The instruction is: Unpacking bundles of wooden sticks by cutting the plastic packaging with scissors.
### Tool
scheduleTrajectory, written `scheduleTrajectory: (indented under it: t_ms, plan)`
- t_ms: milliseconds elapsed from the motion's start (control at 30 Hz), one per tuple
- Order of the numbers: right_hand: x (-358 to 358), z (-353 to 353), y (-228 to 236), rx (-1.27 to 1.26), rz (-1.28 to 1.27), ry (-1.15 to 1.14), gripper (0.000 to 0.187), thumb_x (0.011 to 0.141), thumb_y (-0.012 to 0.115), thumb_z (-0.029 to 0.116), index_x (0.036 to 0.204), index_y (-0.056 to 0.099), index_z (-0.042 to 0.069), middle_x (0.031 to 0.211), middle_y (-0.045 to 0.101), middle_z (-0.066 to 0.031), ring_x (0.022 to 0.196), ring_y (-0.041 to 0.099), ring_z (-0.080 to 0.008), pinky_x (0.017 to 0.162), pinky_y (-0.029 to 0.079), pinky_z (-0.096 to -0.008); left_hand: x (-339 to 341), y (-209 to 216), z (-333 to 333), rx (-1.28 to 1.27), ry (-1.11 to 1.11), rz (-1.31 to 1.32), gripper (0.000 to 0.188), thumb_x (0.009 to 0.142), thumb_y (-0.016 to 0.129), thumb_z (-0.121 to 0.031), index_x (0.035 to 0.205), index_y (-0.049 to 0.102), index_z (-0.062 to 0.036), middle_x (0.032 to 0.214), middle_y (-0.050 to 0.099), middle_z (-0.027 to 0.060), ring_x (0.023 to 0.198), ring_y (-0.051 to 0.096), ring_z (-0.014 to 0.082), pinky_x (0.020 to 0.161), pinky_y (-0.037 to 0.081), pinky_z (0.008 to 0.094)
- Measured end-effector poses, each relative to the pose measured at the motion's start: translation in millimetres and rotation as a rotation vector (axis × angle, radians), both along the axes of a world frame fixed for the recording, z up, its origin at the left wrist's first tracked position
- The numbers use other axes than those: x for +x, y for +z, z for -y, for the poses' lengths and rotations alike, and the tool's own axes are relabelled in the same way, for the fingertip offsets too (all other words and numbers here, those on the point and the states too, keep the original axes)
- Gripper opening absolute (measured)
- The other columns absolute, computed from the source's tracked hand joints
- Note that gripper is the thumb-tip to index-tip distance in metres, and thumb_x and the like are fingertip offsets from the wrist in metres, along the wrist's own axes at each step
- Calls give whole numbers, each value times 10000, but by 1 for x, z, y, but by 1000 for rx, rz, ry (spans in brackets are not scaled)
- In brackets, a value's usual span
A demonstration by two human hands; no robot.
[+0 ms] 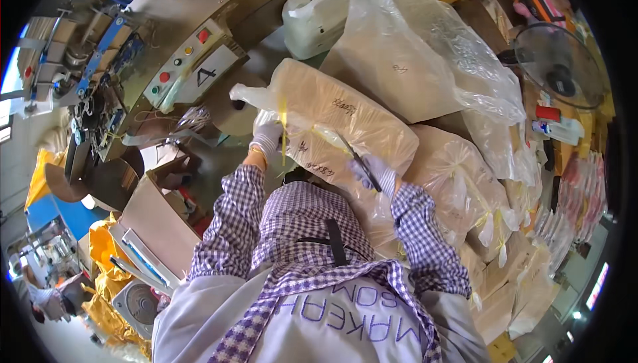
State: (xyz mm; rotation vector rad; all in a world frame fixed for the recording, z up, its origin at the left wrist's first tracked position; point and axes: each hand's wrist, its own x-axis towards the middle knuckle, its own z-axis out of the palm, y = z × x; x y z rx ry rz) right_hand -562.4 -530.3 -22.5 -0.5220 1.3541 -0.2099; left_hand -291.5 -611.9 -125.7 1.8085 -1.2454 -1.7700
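Note:
In front of me lies a brown cardboard-coloured bundle (pixel 345 110) wrapped in clear plastic, with handwriting on it. A yellow strap (pixel 284 127) crosses its left end. My left hand (pixel 267 138), in a pale glove, is closed at that end, gripping the gathered plastic film beside the strap. My right hand (pixel 372 171), also gloved, is closed around a slim dark pointed tool (pixel 367 170). The tool's thin end points up and left over the bundle's plastic. Its exact kind cannot be made out.
More plastic-wrapped bundles (pixel 452 177) are piled to the right, with a large clear plastic sheet (pixel 412 44) behind. A control box with coloured buttons (pixel 193 64) stands at the far left. An open cardboard box (pixel 156 223) is left of my knees; a round fan (pixel 559 67) is at far right.

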Motion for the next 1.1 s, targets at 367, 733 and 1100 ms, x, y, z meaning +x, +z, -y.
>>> scheduleTrajectory:
  t_ms: [367,733,1100]
  plan:
    - [12,42,-44,338,-96,188,363,724,577,433,634,476,96,485,451,1,336,393,-75,298,316,-198,-32,64,-33,332,545,-545,227,815,383,-122,951,530,-15,559,372,-19,440,321,57,396,261,179]
    - [9,60,-31,366,-116,293,402,713,575,459,634,481,76,479,450,-12,325,391,-91,295,307,-201,-23,35,-32,478,820,-727,260,855,423,-291,712,435,-73,583,388,18,506,373,127,459,328,221]
    - [12,74,-22,428,-166,327,320,722,581,402,685,523,90,499,455,-9,334,367,-88,298,282,-202,-31,58,-43,545,817,-567,283,834,470,-264,826,467,19,667,504,65,740,540,214,670,471,308]
